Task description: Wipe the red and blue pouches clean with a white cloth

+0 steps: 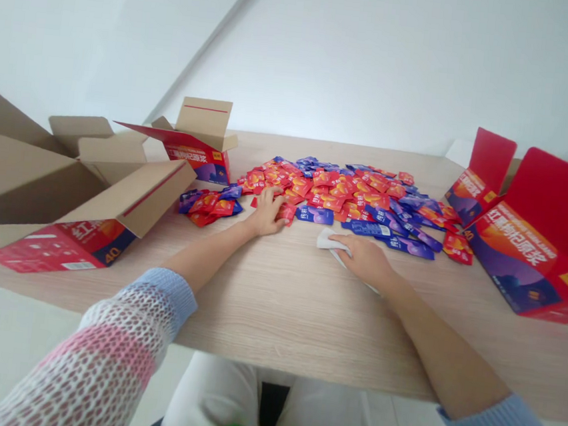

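My left hand (267,213) rests at the near left edge of a wide pile of sachets, its fingers spread and slightly bent over the red ones. A red sachet (288,215) lies beside its thumb, and a purple sachet (314,214) lies flat just to the right. In my right hand (367,260) a folded white cloth or tissue (329,239) is pinched, held low at the table in front of the pile. Red sachets (331,191) fill the middle of the heap, with purple sachets (411,247) mostly along its right side and back.
A small separate heap of sachets (212,205) lies to the left. Open cartons stand on both sides: a large one (84,247) and a smaller one (201,158) at left, a large one (520,262) and a smaller one (469,191) at right. The wooden table (275,306) meets a white wall.
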Tool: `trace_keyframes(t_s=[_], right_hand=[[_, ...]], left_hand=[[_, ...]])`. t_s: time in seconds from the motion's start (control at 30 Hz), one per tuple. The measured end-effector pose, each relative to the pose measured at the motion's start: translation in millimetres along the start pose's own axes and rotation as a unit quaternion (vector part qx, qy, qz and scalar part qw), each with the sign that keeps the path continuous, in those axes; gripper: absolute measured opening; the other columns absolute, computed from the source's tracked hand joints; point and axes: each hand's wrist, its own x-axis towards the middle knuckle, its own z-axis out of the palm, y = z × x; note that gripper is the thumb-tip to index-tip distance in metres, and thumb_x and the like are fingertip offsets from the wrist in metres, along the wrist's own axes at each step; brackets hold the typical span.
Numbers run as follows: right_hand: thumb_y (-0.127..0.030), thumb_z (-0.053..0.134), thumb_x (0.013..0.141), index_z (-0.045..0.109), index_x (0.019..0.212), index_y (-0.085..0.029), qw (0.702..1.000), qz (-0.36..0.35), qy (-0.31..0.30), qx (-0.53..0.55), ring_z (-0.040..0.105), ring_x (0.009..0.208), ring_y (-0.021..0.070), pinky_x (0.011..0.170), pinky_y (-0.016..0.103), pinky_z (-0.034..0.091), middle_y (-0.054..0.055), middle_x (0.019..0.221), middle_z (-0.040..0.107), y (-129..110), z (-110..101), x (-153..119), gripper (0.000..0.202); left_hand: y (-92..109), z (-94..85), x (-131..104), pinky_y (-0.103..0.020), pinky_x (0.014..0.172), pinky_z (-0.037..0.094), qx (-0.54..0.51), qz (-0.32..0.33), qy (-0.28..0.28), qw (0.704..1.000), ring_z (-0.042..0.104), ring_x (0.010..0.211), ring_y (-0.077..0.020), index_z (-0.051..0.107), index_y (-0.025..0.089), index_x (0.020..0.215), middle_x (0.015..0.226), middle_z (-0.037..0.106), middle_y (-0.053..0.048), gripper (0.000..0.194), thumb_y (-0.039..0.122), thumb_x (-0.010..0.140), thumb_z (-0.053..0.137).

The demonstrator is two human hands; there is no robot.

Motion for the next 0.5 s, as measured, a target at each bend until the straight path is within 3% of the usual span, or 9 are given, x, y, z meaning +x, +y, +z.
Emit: trace_keyframes(t_s=[0.13, 0.2, 0.33, 0.43, 0.5], right_hand=[[-0.033, 0.048, 0.093, 0.063, 0.129, -0.027, 1.0, -0.012, 0.009, 0.022, 0.065, 0.109, 0.0252, 0.089, 0.038, 0.05, 0.005, 0.128, 0.065, 6, 3, 4, 0.039], [-0.033, 0.05, 0.092, 0.064, 0.127, -0.028, 0.999, -0.009, 0.017, 0.035, 0.065, 0.109, 0.0247, 0.09, 0.037, 0.05, 0.004, 0.128, 0.066, 8, 4, 6, 0.038], [-0.033, 0.052, 0.091, 0.066, 0.124, -0.029, 0.998, 0.006, 0.04, 0.044, 0.065, 0.109, 0.0228, 0.091, 0.035, 0.049, 0.002, 0.124, 0.068, 8, 2, 11, 0.036], [-0.033, 0.054, 0.09, 0.066, 0.124, -0.03, 0.997, -0.004, 0.065, 0.043, 0.066, 0.107, 0.0216, 0.089, 0.033, 0.05, 0.001, 0.122, 0.069, 8, 1, 12, 0.036], [-0.032, 0.054, 0.091, 0.066, 0.124, -0.029, 0.995, -0.014, 0.084, 0.044, 0.066, 0.106, 0.0208, 0.089, 0.032, 0.05, 0.001, 0.121, 0.07, 8, 1, 12, 0.036]], left_hand=[[14, -21.7, -17, -0.045, 0.101, 0.03, -0.052, 0.067, 0.008, 0.996, 0.05, 0.112, -0.0263, 0.055, 0.017, 0.098, 0.115, 0.058, -0.013, 0.018, 0.019, 0.081, 0.047], [25, -25.2, -26, -0.043, 0.099, 0.031, -0.075, 0.079, 0.004, 0.994, 0.051, 0.11, -0.0245, 0.053, 0.019, 0.092, 0.111, 0.061, -0.011, 0.016, 0.014, 0.08, 0.044], [54, -27.4, -32, -0.043, 0.101, 0.03, -0.13, 0.115, -0.019, 0.985, 0.054, 0.106, -0.0243, 0.057, 0.021, 0.092, 0.105, 0.064, -0.011, 0.013, 0.021, 0.086, 0.045], [71, -37.9, -21, -0.045, 0.103, 0.029, -0.17, 0.115, -0.036, 0.978, 0.057, 0.1, -0.0256, 0.065, 0.022, 0.101, 0.099, 0.067, -0.01, 0.021, 0.028, 0.088, 0.049], [76, -46.7, -8, -0.043, 0.102, 0.032, -0.214, 0.117, -0.084, 0.966, 0.06, 0.095, -0.0252, 0.069, 0.024, 0.102, 0.096, 0.069, -0.009, 0.023, 0.029, 0.085, 0.055]])
